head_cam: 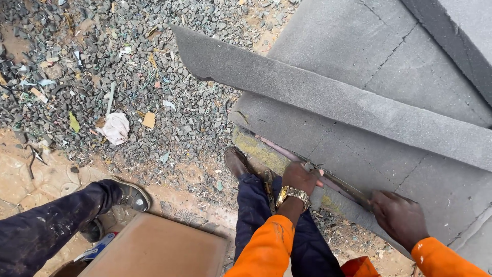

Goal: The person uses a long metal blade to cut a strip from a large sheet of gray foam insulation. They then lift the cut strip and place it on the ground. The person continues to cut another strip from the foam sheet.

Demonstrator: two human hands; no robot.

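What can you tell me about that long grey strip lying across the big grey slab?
The long grey strip looks like coarse foam, dark grey and grainy, with straight cut edges. It lies slanted over the grey slab, its upper-left end jutting out past the slab's edge above the gravel, its other end running off the right of the picture. It seems loose and cut free. Neither hand touches it; both work lower down at the slab's near edge.

long thin metal blade [335, 180] | lies slanted along the sheet's lower edge, left hand [300, 177] gripping its upper end (tip partly hidden) | thick grey foam sheet [369, 159] | flat, seamed into panels | right hand [398, 215] pressed flat on it
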